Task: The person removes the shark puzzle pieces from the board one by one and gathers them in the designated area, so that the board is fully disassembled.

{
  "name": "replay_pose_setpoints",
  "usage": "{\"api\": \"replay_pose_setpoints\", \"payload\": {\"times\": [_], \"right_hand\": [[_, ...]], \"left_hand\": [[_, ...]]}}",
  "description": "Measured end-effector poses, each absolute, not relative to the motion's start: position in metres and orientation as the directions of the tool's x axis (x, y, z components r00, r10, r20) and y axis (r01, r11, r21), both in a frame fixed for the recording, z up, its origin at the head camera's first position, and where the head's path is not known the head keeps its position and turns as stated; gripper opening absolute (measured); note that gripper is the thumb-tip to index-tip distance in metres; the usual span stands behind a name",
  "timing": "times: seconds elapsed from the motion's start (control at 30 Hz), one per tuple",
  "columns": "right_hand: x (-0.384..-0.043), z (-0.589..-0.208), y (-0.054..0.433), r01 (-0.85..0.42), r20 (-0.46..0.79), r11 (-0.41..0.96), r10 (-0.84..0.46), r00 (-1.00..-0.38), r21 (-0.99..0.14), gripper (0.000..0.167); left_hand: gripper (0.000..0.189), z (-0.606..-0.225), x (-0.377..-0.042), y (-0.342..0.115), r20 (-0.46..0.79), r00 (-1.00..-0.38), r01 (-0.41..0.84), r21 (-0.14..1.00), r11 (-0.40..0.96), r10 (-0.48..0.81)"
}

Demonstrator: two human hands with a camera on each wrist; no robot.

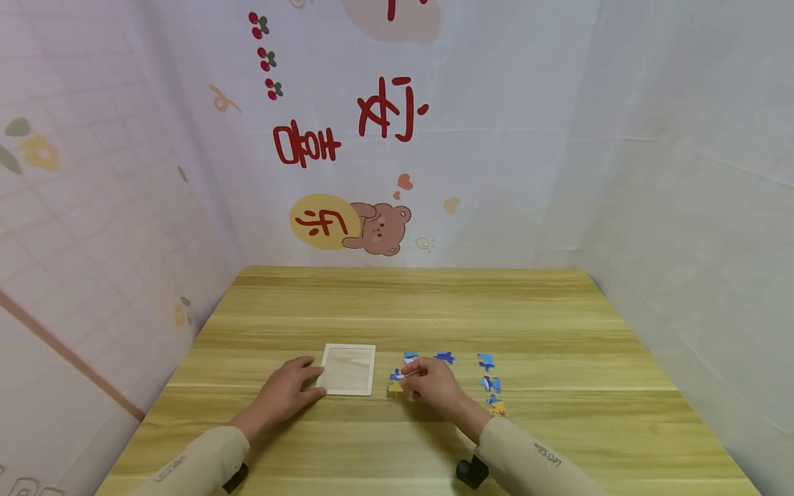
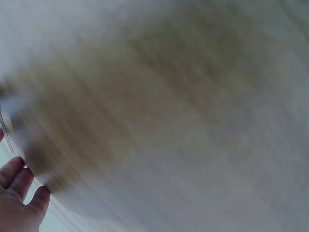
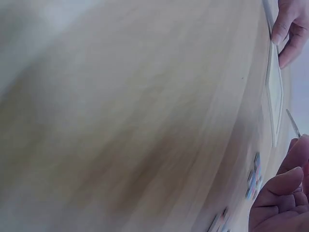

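A square frame [image 1: 373,372] with a pale rim lies flat on the table. My left hand [image 1: 287,390] touches its left side, thumb and fingers spread apart; the left wrist view shows only some fingertips [image 2: 41,195], at the lower left. Just right of the frame, my right hand [image 1: 434,387] pinches a blue and yellow jigsaw piece [image 1: 395,382] between thumb and fingers. From the right wrist view this held piece [image 3: 292,123] appears as a thin edge above the fingertips. Its picture side is partly hidden by the fingers in the head view.
Behind the right hand lie two loose jigsaw pieces, one light blue [image 1: 410,356] and one dark blue [image 1: 445,357]. Farther right, a column holds a top piece [image 1: 486,361], a middle piece [image 1: 490,384] and a yellow-cornered piece [image 1: 495,405]. Fabric walls [image 1: 496,172] enclose the wooden table [image 1: 422,303].
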State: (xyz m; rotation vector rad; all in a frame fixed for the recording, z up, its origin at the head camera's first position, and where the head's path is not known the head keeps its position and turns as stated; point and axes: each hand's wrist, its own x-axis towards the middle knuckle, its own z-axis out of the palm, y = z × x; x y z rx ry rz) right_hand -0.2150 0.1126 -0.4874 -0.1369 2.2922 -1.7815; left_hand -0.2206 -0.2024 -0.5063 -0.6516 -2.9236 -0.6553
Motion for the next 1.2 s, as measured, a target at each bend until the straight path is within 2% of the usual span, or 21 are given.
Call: {"api": "replay_pose_setpoints", "payload": {"times": [0.33,0.53,0.9,1.2], "right_hand": [[-0.202,-0.488,0.127,0.090,-0.165,0.299,-0.235,-0.958,-0.950,0.015],[-0.196,-0.493,0.131,0.110,-0.201,0.374,-0.213,-0.956,-0.921,0.013],[-0.193,-0.496,0.136,0.071,-0.175,0.428,-0.209,-0.962,-0.901,0.013],[-0.192,-0.495,0.140,0.069,-0.174,0.431,-0.208,-0.963,-0.900,0.017]], "left_hand": [[0.047,-0.507,-0.221,-0.208,0.152,-0.913,0.408,0.385,0.828,0.379],[0.047,-0.505,-0.220,-0.207,0.142,-0.916,0.400,0.398,0.825,0.375],[0.046,-0.511,-0.224,-0.205,0.186,-0.901,0.434,0.390,0.812,0.392],[0.048,-0.506,-0.221,-0.202,0.115,-0.919,0.389,0.411,0.824,0.377]]}}
